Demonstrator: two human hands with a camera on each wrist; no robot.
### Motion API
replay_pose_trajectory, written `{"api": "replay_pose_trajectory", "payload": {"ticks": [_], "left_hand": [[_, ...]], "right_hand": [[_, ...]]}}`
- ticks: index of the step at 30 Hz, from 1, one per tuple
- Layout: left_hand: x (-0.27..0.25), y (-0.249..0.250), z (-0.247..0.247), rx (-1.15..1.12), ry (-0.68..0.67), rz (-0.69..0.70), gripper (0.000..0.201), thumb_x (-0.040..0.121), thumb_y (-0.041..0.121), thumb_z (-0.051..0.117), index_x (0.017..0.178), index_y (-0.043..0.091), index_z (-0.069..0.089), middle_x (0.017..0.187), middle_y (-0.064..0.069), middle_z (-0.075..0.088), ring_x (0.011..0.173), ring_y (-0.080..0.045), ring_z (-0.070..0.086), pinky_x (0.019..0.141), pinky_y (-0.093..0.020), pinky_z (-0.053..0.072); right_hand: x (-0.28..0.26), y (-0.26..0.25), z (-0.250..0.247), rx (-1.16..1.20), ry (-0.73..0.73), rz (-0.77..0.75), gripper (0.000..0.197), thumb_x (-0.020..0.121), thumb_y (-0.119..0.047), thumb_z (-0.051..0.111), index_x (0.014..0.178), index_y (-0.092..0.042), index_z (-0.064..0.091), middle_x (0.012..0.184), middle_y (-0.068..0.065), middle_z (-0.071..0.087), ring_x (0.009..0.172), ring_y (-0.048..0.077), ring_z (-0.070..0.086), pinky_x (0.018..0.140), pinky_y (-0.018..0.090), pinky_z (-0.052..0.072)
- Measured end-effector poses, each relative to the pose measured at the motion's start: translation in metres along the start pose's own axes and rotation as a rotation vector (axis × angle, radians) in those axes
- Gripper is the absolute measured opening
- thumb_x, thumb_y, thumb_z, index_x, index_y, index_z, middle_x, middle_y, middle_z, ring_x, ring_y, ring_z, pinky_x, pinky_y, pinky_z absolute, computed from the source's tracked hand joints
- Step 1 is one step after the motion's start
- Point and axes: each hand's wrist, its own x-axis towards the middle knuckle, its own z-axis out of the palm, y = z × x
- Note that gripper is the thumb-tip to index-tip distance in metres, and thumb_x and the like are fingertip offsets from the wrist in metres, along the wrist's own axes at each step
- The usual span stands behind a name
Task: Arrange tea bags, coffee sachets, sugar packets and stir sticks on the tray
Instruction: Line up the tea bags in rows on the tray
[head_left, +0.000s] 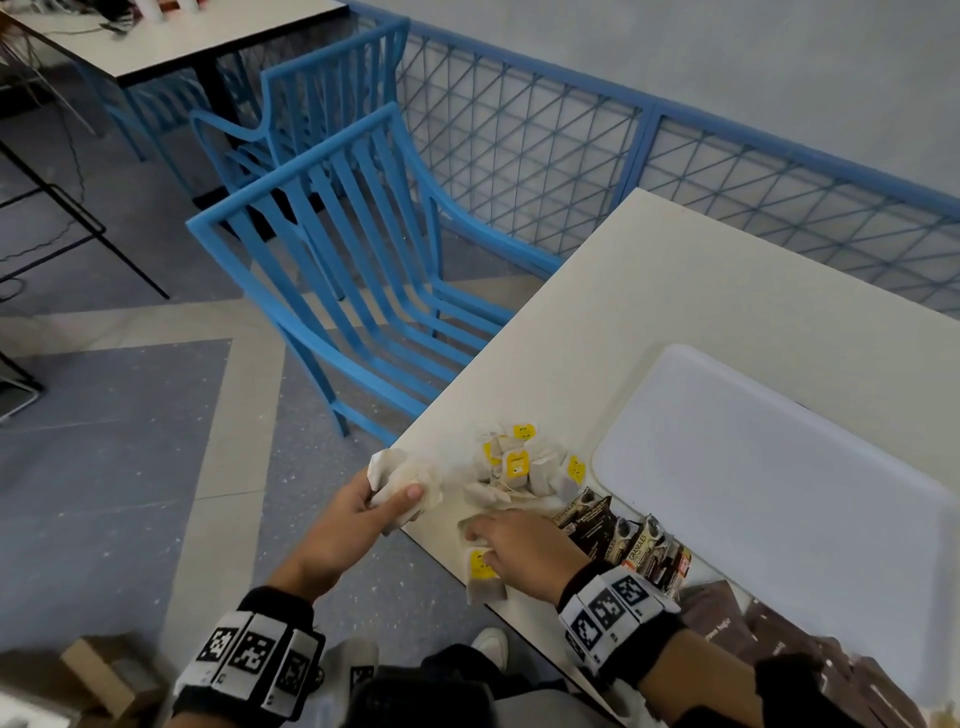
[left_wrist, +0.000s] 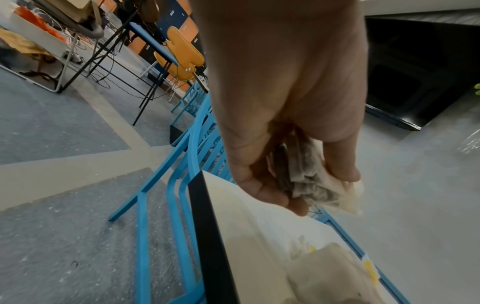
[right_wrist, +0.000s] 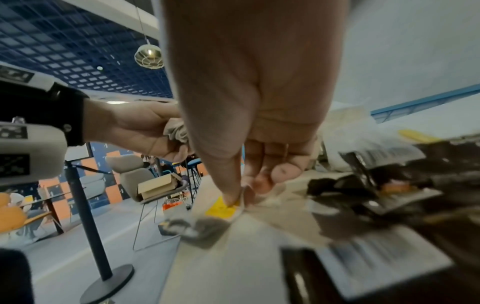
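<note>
A heap of tea bags (head_left: 524, 470) with yellow tags lies on the white table, left of the empty white tray (head_left: 769, 467). My left hand (head_left: 363, 512) grips a bunch of tea bags (head_left: 402, 475) at the table's near-left edge; in the left wrist view that bunch of tea bags (left_wrist: 311, 176) is crumpled between thumb and fingers. My right hand (head_left: 511, 545) pinches a yellow-tagged tea bag (head_left: 482, 571) lying on the table; the right wrist view shows that tea bag's yellow tag (right_wrist: 223, 207) under my thumb. Dark coffee sachets (head_left: 618, 535) lie right of my right hand, brown sugar packets (head_left: 727, 623) nearer me.
A blue slatted chair (head_left: 363, 291) stands at the table's far-left side, with a second one behind it. A blue mesh railing (head_left: 675, 171) runs along the table's far edge. Another table (head_left: 171, 36) stands at the top left. A cardboard box (head_left: 98, 675) sits on the floor.
</note>
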Motion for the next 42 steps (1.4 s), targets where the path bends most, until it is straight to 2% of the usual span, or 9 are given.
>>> {"api": "replay_pose_trajectory", "payload": {"ticks": [7, 15, 20, 25, 31, 33, 36, 39, 42], "left_hand": [[0.003, 0.003, 0.003, 0.037, -0.056, 0.005, 0.019, 0.089, 0.03, 0.057, 0.109, 0.03, 0.056, 0.097, 0.003, 0.067, 0.08, -0.007, 0.06, 0.063, -0.017, 0.049], [0.005, 0.01, 0.01, 0.008, -0.09, 0.04, 0.022, 0.091, 0.02, 0.055, 0.113, 0.018, 0.055, 0.092, 0.003, 0.064, 0.065, 0.01, 0.059, 0.054, -0.009, 0.044], [0.007, 0.008, 0.007, -0.04, -0.073, 0.009, 0.029, 0.089, 0.024, 0.058, 0.117, 0.02, 0.053, 0.099, -0.004, 0.067, 0.075, -0.005, 0.066, 0.061, -0.017, 0.05], [0.011, 0.016, 0.018, -0.059, -0.121, 0.016, 0.028, 0.089, 0.024, 0.058, 0.116, 0.019, 0.053, 0.101, -0.006, 0.068, 0.081, -0.018, 0.067, 0.07, -0.026, 0.056], [0.016, 0.038, 0.056, -0.04, -0.315, 0.024, 0.027, 0.092, 0.024, 0.054, 0.118, 0.019, 0.053, 0.106, -0.004, 0.069, 0.085, -0.01, 0.068, 0.074, -0.027, 0.056], [0.017, 0.047, 0.073, -0.085, -0.402, 0.003, 0.032, 0.09, 0.026, 0.055, 0.122, 0.022, 0.053, 0.111, -0.001, 0.069, 0.097, -0.014, 0.067, 0.078, -0.032, 0.056], [0.016, 0.06, 0.099, -0.201, -0.487, -0.084, 0.04, 0.081, 0.033, 0.054, 0.12, 0.024, 0.055, 0.107, 0.002, 0.071, 0.096, -0.016, 0.067, 0.079, -0.037, 0.056], [0.017, 0.069, 0.122, -0.287, -0.51, -0.166, 0.044, 0.082, 0.036, 0.054, 0.121, 0.016, 0.058, 0.107, -0.008, 0.07, 0.096, -0.024, 0.067, 0.089, -0.046, 0.052], [0.02, 0.078, 0.141, -0.312, -0.486, -0.172, 0.044, 0.081, 0.033, 0.056, 0.12, 0.013, 0.057, 0.109, -0.008, 0.07, 0.096, -0.02, 0.067, 0.087, -0.04, 0.054]], "right_hand": [[0.0, 0.0, 0.008, -0.058, 0.018, 0.003, 0.055, 0.089, -0.007, 0.05, 0.14, -0.018, 0.031, 0.13, 0.01, 0.05, 0.116, 0.03, 0.05, 0.084, 0.041, 0.045], [-0.002, 0.002, 0.007, -0.113, 0.162, 0.013, 0.022, 0.09, -0.013, 0.047, 0.11, -0.008, 0.054, 0.116, 0.01, 0.053, 0.107, 0.028, 0.052, 0.08, 0.04, 0.047], [-0.03, 0.007, -0.005, 0.192, 0.285, 0.018, 0.025, 0.085, -0.03, 0.053, 0.099, -0.01, 0.059, 0.105, -0.002, 0.044, 0.099, 0.013, 0.047, 0.084, 0.025, 0.042], [-0.067, 0.013, -0.043, 0.559, 0.47, 0.086, 0.014, 0.082, -0.02, 0.069, 0.095, -0.017, 0.066, 0.086, -0.016, 0.057, 0.082, 0.003, 0.055, 0.072, 0.008, 0.04], [-0.095, 0.023, -0.072, 1.014, 0.396, 0.015, 0.024, 0.085, -0.01, 0.066, 0.099, -0.029, 0.068, 0.095, -0.015, 0.07, 0.091, 0.005, 0.065, 0.086, 0.021, 0.05], [-0.104, 0.024, -0.077, 1.017, 0.38, 0.011, 0.027, 0.086, -0.009, 0.064, 0.106, -0.027, 0.066, 0.104, -0.009, 0.07, 0.1, 0.006, 0.064, 0.089, 0.019, 0.049], [-0.113, 0.032, -0.076, 0.976, 0.488, 0.098, 0.02, 0.085, -0.014, 0.067, 0.104, -0.02, 0.062, 0.097, -0.002, 0.071, 0.089, 0.002, 0.064, 0.079, 0.013, 0.047], [-0.121, 0.043, -0.071, 0.905, 0.643, 0.191, 0.013, 0.082, -0.021, 0.07, 0.089, -0.017, 0.061, 0.087, -0.008, 0.068, 0.08, 0.001, 0.061, 0.069, 0.011, 0.042], [-0.13, 0.057, -0.068, 0.815, 0.746, 0.191, 0.009, 0.081, -0.023, 0.071, 0.086, -0.022, 0.064, 0.088, -0.014, 0.061, 0.077, 0.003, 0.055, 0.068, 0.015, 0.044]]}}
